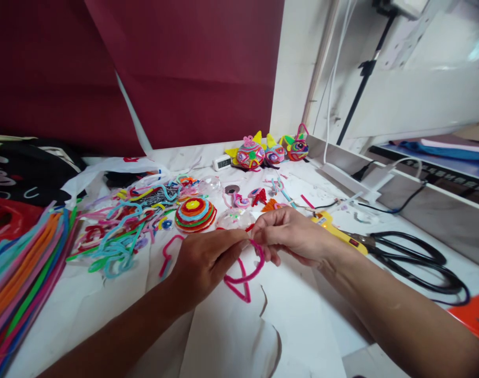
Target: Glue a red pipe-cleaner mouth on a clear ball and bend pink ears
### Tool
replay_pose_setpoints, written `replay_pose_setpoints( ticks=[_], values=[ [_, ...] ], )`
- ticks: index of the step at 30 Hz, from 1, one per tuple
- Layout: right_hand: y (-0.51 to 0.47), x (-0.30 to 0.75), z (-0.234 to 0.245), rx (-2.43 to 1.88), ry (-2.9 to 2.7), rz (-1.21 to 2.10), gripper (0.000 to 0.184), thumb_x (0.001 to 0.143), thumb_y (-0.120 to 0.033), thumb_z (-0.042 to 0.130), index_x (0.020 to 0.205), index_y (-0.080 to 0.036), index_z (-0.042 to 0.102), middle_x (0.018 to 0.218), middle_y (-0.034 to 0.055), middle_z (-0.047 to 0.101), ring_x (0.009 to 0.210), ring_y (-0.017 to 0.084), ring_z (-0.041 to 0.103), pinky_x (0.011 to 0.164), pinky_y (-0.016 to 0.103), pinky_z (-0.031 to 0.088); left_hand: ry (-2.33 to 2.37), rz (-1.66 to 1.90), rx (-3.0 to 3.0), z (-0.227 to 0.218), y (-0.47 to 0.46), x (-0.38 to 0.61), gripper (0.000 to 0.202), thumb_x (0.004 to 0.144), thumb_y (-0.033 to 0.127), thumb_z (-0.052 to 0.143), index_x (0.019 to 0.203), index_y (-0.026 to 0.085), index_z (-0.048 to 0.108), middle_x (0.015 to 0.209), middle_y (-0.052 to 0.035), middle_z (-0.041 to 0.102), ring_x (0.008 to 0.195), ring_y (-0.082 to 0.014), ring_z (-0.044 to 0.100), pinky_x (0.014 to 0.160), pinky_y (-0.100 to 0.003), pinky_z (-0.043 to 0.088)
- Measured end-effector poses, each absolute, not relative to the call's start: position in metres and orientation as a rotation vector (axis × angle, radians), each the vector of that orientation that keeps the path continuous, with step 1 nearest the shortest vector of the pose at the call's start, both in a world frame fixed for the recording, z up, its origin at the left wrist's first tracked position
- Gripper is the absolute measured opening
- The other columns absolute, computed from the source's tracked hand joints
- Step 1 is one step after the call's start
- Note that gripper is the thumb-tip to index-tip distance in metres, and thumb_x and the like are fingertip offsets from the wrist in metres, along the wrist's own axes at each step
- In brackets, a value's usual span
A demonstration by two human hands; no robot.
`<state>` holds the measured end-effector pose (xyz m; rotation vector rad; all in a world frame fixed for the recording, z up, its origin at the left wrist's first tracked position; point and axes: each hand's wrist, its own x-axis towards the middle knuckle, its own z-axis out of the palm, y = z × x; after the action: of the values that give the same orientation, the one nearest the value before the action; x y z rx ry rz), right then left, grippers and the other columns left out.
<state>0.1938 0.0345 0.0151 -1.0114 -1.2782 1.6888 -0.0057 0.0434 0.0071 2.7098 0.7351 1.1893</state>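
Observation:
My left hand [205, 262] and my right hand [292, 233] meet over the white table [302, 315], both pinching one pink pipe cleaner [243, 275]. The pipe cleaner is bent into a loop that hangs down between the hands. Fingers of both hands are closed on its upper end. Just behind the hands lies a round coil of striped pipe cleaners [195, 214] and a clear plastic half-ball [234, 218].
A stack of straight pipe cleaners [19, 278] lies at the left, a tangle of bent ones [121, 231] beside it. A yellow glue gun [339, 233] and black scissors [416, 260] lie at right. Three decorated balls [273, 149] and a small clock [222, 163] stand at the back.

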Motion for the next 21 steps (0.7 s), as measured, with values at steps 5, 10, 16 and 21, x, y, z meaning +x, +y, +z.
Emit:
replay_pose_setpoints(
  ticks=[5,10,16,21],
  values=[
    [0.034,0.195,0.02,-0.987,-1.189,1.647,0.003,0.062,-0.015,0.064,0.063,-0.013,0.064,0.054,-0.0005,0.064,0.044,0.007,0.056,0.041,0.016,0.046,0.939,1.192,2.449,0.015,0.042,-0.007,0.01,0.089,0.018,0.055,0.089,0.017,0.065,0.054,0.0078,0.055,0.044,-0.0048,0.046,0.047,-0.015,0.038],
    [0.031,0.194,0.021,-0.874,-1.292,1.722,0.009,0.066,-0.012,0.064,0.073,-0.013,0.068,0.061,-0.0017,0.064,0.05,0.007,0.056,0.047,0.017,0.049,0.911,1.07,2.134,0.011,0.046,-0.002,0.015,0.092,0.022,0.051,0.084,0.019,0.063,0.056,0.0077,0.053,0.048,-0.0052,0.048,0.047,-0.014,0.039],
    [0.031,0.195,0.018,-0.818,-1.309,1.812,0.006,0.072,-0.016,0.068,0.077,-0.011,0.069,0.06,-0.0021,0.062,0.049,0.005,0.054,0.046,0.017,0.047,0.92,1.037,2.09,0.005,0.047,-0.002,0.014,0.092,0.024,0.051,0.083,0.02,0.061,0.055,0.0076,0.052,0.047,-0.006,0.048,0.045,-0.016,0.038],
    [0.033,0.194,0.018,-0.763,-1.169,1.803,0.018,0.07,-0.027,0.079,0.074,-0.012,0.069,0.058,-0.001,0.064,0.046,0.005,0.054,0.044,0.016,0.045,0.983,1.294,2.188,0.004,0.045,0.0,0.019,0.086,0.027,0.061,0.104,0.022,0.056,0.101,-0.004,0.061,0.092,-0.0164,0.061,0.072,-0.026,0.049]
  ],
)
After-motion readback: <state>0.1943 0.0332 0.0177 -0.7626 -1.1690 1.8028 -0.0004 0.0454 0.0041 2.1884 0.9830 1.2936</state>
